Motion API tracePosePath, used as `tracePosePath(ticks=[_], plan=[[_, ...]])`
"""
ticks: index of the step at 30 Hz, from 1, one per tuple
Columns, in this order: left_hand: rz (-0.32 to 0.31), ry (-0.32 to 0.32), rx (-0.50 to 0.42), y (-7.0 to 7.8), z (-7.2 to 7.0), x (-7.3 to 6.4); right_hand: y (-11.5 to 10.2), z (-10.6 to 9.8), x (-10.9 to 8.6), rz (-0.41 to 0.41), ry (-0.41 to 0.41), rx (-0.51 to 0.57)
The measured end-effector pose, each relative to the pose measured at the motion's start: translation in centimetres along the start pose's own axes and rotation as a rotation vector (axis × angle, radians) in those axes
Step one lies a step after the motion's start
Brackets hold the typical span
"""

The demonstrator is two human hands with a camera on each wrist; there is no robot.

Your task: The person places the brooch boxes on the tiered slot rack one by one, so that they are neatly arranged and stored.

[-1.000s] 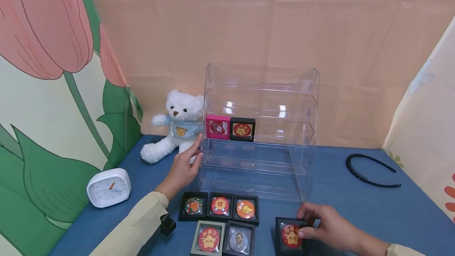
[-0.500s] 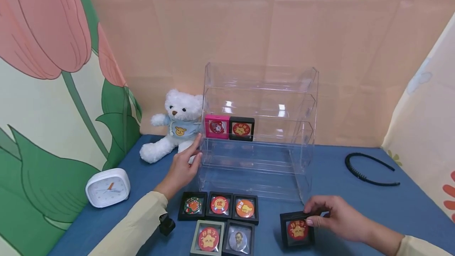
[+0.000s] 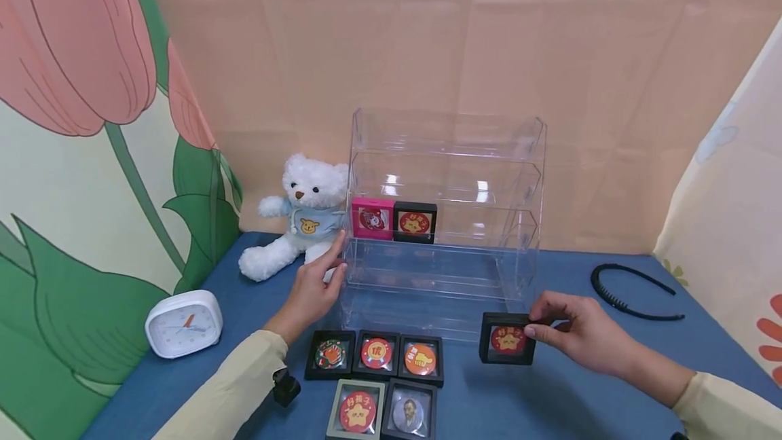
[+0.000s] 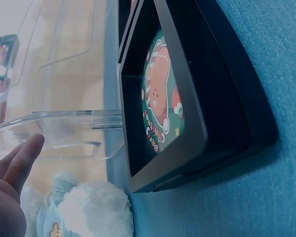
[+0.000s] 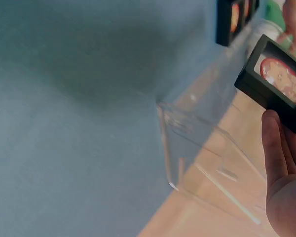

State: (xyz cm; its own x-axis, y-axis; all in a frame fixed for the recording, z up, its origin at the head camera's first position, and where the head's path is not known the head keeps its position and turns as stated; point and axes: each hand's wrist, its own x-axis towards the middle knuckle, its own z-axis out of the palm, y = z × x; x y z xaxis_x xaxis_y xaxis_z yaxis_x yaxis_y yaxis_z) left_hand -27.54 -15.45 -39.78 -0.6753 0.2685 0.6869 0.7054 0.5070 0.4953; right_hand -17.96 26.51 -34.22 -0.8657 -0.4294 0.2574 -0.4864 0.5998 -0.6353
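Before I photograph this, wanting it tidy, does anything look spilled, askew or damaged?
Nothing stands out: the clear plastic tiered rack stands upright, the five square framed badges on the blue cloth lie in two rows, and no spill or damage shows.

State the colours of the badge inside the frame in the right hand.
Red, with a golden-yellow star; the badge shows best in the head view.

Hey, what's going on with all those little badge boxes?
A person's right-hand grip is holding a black-framed badge up off the blue cloth. Their left-hand grip is at the left side of the clear display rack. A pink-framed badge and another black one stand in the rack; five other framed badges lie in front.
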Motion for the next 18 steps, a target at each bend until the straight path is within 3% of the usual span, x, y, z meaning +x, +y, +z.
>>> tracePosePath(ticks=[8,15,18], plan=[[-0.003,-0.001,0.010,-0.2,-0.1,-0.2,-1.0,-1.4,2.0,-0.021,0.138,-0.153],[-0.011,-0.002,0.007,-0.1,-0.1,-0.2,-2.2,-2.6,4.6,-0.110,0.168,-0.182],[-0.016,-0.006,0.005,0.0,0.0,-0.1,-2.8,-3.0,5.8,-0.113,0.165,-0.179]])
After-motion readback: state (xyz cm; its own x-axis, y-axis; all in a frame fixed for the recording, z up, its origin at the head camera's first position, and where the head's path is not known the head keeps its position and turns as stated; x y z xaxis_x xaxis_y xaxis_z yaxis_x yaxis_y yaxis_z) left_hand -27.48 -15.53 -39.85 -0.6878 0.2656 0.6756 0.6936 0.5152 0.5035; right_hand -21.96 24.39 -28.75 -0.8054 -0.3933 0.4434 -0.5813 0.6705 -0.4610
